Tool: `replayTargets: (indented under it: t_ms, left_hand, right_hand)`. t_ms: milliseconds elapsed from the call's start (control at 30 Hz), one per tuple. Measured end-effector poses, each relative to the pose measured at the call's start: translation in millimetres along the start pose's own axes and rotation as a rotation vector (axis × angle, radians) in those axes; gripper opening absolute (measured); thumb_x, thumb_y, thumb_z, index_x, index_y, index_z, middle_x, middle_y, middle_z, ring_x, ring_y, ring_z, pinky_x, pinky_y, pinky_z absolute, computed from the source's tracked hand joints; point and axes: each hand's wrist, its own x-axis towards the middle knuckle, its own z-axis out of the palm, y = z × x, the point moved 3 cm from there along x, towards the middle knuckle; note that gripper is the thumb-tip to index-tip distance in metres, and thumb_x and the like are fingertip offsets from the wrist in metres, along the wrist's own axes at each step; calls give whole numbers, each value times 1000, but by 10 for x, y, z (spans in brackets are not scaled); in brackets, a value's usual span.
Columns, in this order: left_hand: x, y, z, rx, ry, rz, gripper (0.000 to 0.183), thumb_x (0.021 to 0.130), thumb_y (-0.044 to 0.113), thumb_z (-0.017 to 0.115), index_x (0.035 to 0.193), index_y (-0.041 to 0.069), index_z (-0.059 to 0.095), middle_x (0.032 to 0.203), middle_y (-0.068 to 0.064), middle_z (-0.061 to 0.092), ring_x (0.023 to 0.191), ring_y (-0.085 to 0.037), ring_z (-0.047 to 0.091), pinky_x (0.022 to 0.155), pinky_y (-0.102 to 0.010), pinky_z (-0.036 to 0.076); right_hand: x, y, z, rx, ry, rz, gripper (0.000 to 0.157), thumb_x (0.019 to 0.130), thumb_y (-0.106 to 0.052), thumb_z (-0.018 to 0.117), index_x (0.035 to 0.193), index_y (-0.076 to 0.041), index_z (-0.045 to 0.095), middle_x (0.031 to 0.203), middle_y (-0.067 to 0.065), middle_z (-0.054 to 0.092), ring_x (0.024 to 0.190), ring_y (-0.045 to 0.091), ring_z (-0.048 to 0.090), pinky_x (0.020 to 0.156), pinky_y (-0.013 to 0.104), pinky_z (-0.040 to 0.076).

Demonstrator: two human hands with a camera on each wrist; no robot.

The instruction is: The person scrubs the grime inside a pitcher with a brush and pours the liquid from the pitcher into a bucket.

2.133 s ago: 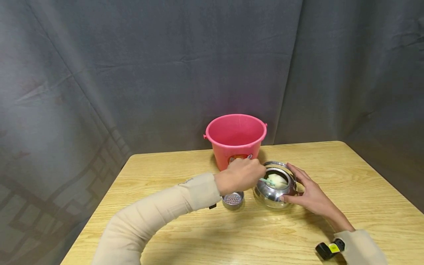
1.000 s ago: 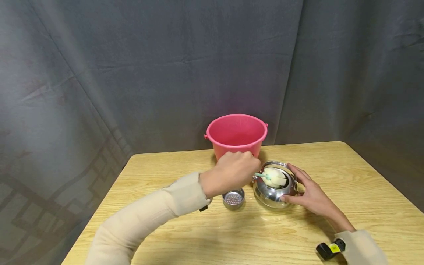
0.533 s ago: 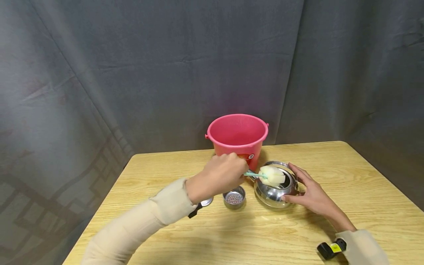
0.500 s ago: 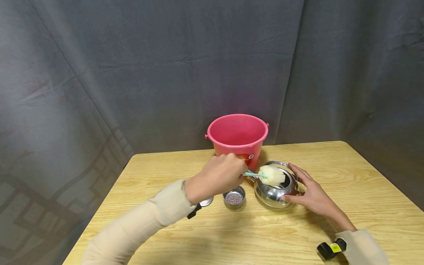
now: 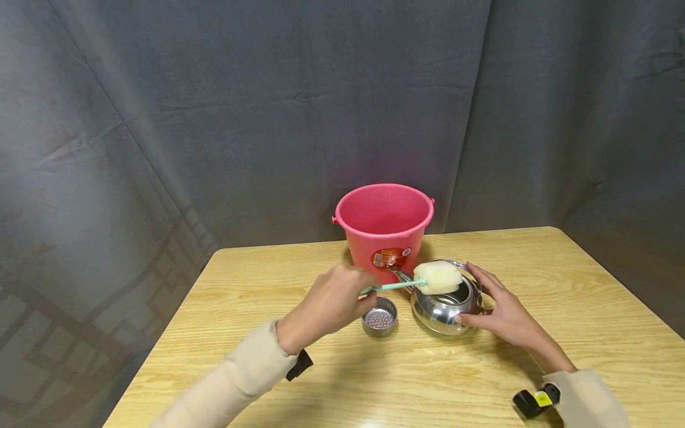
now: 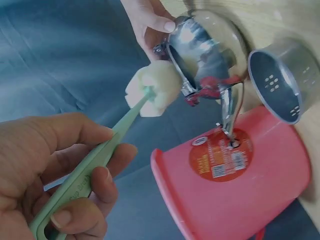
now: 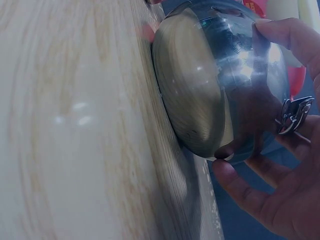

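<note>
The left hand (image 5: 334,300) has its fingers curled round a brush (image 5: 437,278), its sponge at the teapot's (image 5: 440,314) open top. The right hand (image 5: 505,314), thumb and fingers apart, holds the teapot on the table (image 5: 428,386). The sponge hides some of the hole.

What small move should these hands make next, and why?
Probably the left hand should draw the brush a little away from the kettle: its sponge head looks out of the kettle's mouth but close to it, while the right hand holds the kettle on the table.
</note>
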Motion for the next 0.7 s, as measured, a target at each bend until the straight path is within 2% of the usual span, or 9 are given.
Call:
replayTargets:
  t_ms: [133, 300, 500, 700]
  left_hand:
    - [-120, -54, 56, -69, 47, -26, 12, 82, 5, 69, 86, 15, 75, 74, 9, 64, 63, -5, 53, 51, -19, 44]
    - [-247, -116, 136, -166, 92, -67, 16, 84, 4, 68, 96, 9, 77, 83, 4, 69, 69, -4, 56, 57, -19, 46]
    - [-380, -173, 213, -242, 165, -62, 16, 82, 0, 69, 96, 4, 76, 85, -2, 71, 70, -5, 59, 59, -19, 47]
    - [-493, -240, 230, -314, 211, -74, 19, 83, -1, 68, 99, 6, 76, 83, 3, 69, 63, -4, 49, 53, -19, 42]
  right_hand:
    - [8, -7, 6, -2, -1, -5, 102, 75, -22, 84, 155, -13, 21, 151, 26, 23, 123, 57, 36, 80, 64, 47]
    - [11, -8, 1, -7, -5, 3, 103, 76, -22, 84, 155, -14, 19, 152, 26, 21, 123, 59, 34, 80, 65, 47]
    - [7, 4, -1, 6, -7, 12, 103, 76, -21, 84, 155, -13, 19, 152, 26, 20, 122, 60, 34, 81, 64, 47]
    - [16, 21, -4, 15, -12, 10, 103, 76, -19, 84, 156, -13, 18, 152, 27, 20, 122, 60, 34, 80, 66, 46]
